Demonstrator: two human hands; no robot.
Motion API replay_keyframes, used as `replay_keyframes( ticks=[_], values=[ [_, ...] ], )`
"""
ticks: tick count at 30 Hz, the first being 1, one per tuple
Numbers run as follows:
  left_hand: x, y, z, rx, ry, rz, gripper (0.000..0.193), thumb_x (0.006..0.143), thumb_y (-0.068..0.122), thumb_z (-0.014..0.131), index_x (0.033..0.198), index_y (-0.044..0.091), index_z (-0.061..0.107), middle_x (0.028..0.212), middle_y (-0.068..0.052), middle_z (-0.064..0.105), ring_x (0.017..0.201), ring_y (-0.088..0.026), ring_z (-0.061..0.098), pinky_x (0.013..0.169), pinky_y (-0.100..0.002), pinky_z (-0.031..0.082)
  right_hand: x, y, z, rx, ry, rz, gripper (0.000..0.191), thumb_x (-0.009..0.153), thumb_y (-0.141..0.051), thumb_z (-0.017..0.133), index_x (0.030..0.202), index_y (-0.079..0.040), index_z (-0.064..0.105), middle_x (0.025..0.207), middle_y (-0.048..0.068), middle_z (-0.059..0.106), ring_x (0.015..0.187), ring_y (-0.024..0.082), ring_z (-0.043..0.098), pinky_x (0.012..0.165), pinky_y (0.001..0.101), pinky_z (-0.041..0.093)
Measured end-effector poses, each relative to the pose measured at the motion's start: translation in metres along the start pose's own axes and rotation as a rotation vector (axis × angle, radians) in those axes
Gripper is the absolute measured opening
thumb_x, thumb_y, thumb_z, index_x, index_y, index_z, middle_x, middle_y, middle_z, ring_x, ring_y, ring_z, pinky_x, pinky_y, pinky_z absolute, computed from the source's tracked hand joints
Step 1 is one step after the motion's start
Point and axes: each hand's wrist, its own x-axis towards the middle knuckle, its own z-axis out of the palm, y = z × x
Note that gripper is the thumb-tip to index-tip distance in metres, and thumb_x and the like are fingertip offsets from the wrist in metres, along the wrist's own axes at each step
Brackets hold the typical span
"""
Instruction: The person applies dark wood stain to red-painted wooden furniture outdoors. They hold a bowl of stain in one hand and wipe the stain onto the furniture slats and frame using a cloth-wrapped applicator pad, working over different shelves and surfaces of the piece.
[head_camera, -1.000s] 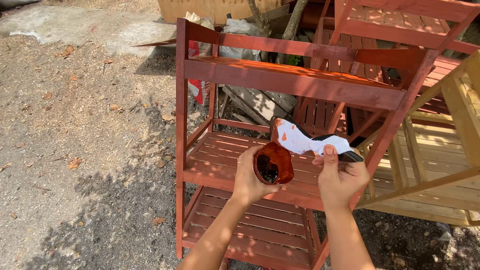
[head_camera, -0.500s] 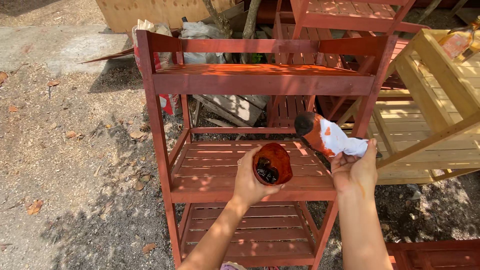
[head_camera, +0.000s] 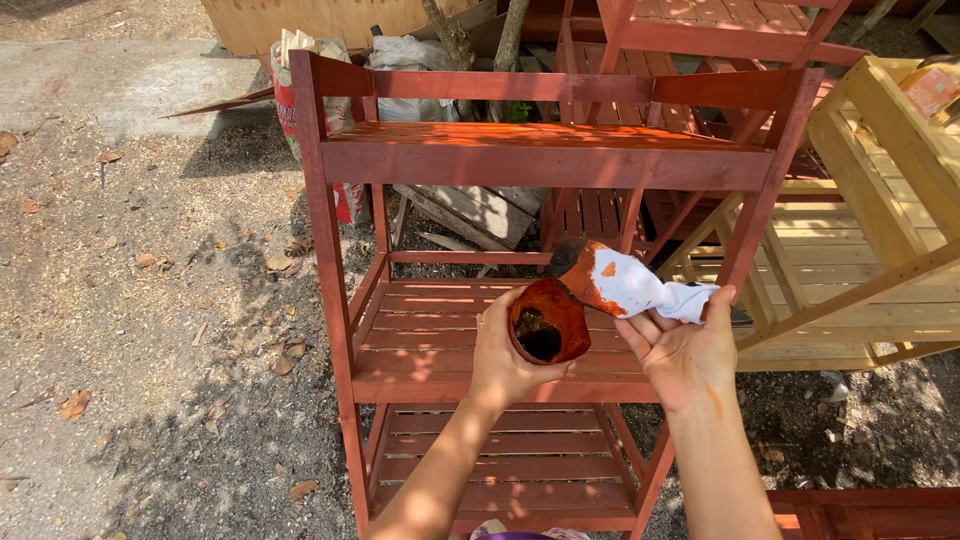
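Nearest the camera, two bare forearms rise from the bottom edge at about six o'clock. The left hand (head_camera: 505, 355) closes its grip around a small stain-coated cup (head_camera: 547, 321), tilted so its dark inside faces the camera. Just beside it at three o'clock, the right hand (head_camera: 685, 350) grips a white rag (head_camera: 630, 284), bunched at the palm, whose orange-stained dark end points toward ten o'clock and hangs just over the cup's rim; whether the two touch cannot be told. Both hands are in front of the middle shelf of a red-stained wooden rack (head_camera: 330, 260), which has slatted shelves and a solid top. At three o'clock stands an unpainted pale wooden rack (head_camera: 880, 200). Farther off, at twelve o'clock, lie more red racks (head_camera: 700, 40) and loose planks (head_camera: 470, 210), with bare dirt ground (head_camera: 130, 300) at nine o'clock.
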Motion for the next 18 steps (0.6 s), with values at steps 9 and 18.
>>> replay_keyframes(
  ticks=[9, 18],
  values=[
    [0.007, -0.003, -0.005, 0.016, 0.063, -0.014, 0.117, 0.043, 0.036, 0.105, 0.139, 0.005, 0.046, 0.133, -0.015, 0.059, 0.127, -0.033, 0.055, 0.110, -0.045, 0.046, -0.030, -0.006, 0.018, -0.294, -0.166, -0.353, 0.033, 0.090, -0.013, 0.075, 0.117, -0.007, 0.058, 0.108, 0.008, 0.067, 0.094, 0.023, 0.071, 0.076, 0.0436, 0.063],
    [0.014, 0.009, 0.005, 0.009, 0.115, 0.121, 0.116, 0.044, 0.031, 0.104, 0.141, 0.007, 0.044, 0.137, -0.016, 0.056, 0.130, -0.036, 0.053, 0.111, -0.046, 0.046, -0.065, -0.021, 0.051, -1.008, -0.406, -0.674, 0.037, 0.075, -0.004, 0.085, 0.111, -0.005, 0.076, 0.098, 0.007, 0.077, 0.085, 0.010, 0.070, 0.072, 0.0258, 0.058]
  ],
)
